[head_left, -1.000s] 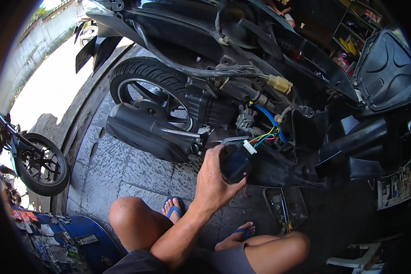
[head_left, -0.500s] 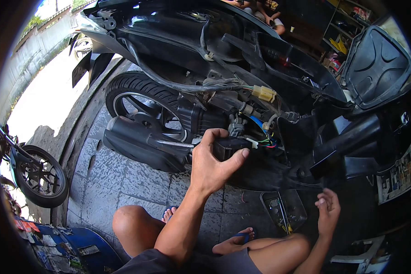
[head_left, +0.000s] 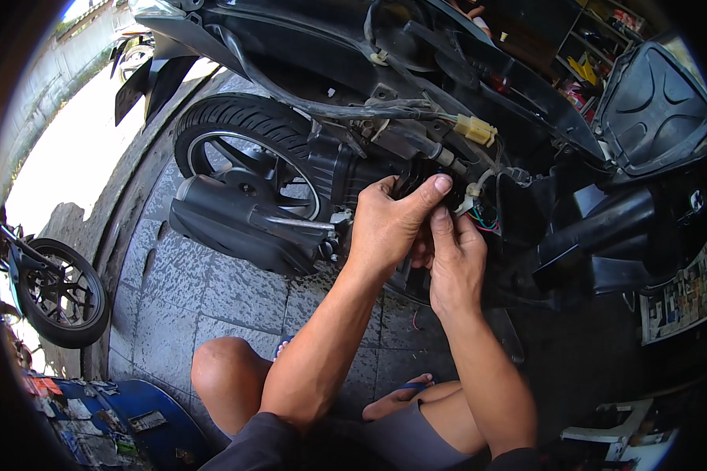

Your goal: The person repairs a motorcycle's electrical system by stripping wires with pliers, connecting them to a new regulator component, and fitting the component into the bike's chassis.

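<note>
My left hand (head_left: 386,226) is closed around a small black box-shaped part (head_left: 410,182), its thumb stretched along the near side. Most of that part is hidden by my fingers. Close against it, my right hand (head_left: 457,265) has thumb and fingers pinched together just below the left thumb; what they grip is hidden. Thin green and red wires (head_left: 489,221) lead off to the right of my fingertips. Above them a yellow connector (head_left: 476,129) sits at the end of the motorcycle's grey wiring harness (head_left: 353,112).
The motorcycle's rear wheel (head_left: 239,157) and black exhaust cover (head_left: 236,228) lie left of my hands. Black body panels (head_left: 597,243) stand on the right, below an opened seat (head_left: 656,110). A blue drum (head_left: 133,424) is at lower left, another motorcycle's wheel (head_left: 61,292) beyond it.
My right hand has come up from the lower right to meet the left at the black part. The left hand has moved slightly right and up, and the tool tray is now mostly covered.
</note>
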Available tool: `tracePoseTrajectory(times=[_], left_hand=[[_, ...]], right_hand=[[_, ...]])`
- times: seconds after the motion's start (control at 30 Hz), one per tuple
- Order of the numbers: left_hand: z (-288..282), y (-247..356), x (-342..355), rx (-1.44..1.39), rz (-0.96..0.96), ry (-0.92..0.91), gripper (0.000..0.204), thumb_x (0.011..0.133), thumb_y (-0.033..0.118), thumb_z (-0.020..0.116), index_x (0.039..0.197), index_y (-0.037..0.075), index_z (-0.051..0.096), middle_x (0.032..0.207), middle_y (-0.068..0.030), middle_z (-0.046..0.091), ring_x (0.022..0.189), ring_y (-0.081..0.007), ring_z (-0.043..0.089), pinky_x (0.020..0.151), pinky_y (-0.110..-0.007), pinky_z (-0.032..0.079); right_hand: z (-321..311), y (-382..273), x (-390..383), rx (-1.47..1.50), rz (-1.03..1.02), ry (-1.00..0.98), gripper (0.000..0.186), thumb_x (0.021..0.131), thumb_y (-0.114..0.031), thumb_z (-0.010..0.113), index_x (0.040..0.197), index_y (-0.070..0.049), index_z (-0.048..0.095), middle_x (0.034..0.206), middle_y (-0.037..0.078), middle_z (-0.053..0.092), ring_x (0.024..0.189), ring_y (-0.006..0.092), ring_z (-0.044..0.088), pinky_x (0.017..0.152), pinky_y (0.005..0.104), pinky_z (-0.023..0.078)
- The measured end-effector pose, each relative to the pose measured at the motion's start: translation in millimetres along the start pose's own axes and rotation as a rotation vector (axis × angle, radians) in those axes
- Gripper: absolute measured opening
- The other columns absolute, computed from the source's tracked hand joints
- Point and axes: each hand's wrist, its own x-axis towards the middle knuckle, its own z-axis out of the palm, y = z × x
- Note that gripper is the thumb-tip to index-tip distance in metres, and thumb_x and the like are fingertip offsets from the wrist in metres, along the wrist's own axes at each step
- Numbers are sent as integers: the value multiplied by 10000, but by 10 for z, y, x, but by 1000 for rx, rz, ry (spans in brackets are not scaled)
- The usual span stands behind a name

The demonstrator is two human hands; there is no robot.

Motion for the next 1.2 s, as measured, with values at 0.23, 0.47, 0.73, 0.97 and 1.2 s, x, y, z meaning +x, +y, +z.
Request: tracePoseTrajectory(times=[0.23, 0.47, 0.73, 0.97, 1.2], left_hand=[[-70, -116, 19, -165, 76, -103, 378, 881, 327, 778, 944, -4, 607, 665, -18, 578, 506, -76, 536, 439, -218, 440], [-79, -123, 34, -104, 77, -106, 372, 880, 297, 782, 961, -29, 623, 668, -26, 601, 512, -76, 545, 452, -212, 450], [-31, -104, 85, -7, 163, -39, 312, 871, 177, 789, 999, -72, 652, 764, -60, 681, 582, -58, 586, 476, -195, 455], [13, -16, 71, -101, 213, -28, 352, 832, 90, 797, 1046, -127, 621, 817, -88, 697, 651, -80, 634, 551, -208, 510], [-95, -198, 53, -141, 182, -28, 310, 857, 133, 779, 1058, -51, 631, 718, -2, 618, 550, -28, 540, 467, -186, 425]], right_hand=[[14, 83, 81, 86, -19, 19, 320, 981, -361, 646, 988, -43, 618, 768, -2, 631, 606, 55, 561, 501, 192, 440], [22, 160, 92, 140, -68, 38, 292, 986, -339, 643, 1054, -56, 613, 809, -21, 635, 639, 44, 539, 576, 193, 428], [97, 157, 88, 407, 16, 22, 299, 1003, -352, 609, 1132, -84, 631, 932, -31, 617, 764, 46, 527, 673, 205, 433], [134, 146, 124, 483, 61, -3, 326, 1014, -375, 576, 1145, -81, 626, 930, -23, 606, 785, 63, 510, 699, 221, 428], [75, 202, 143, 453, 48, -16, 366, 1010, -401, 571, 1095, -50, 637, 899, -15, 589, 766, 73, 471, 666, 229, 388]])
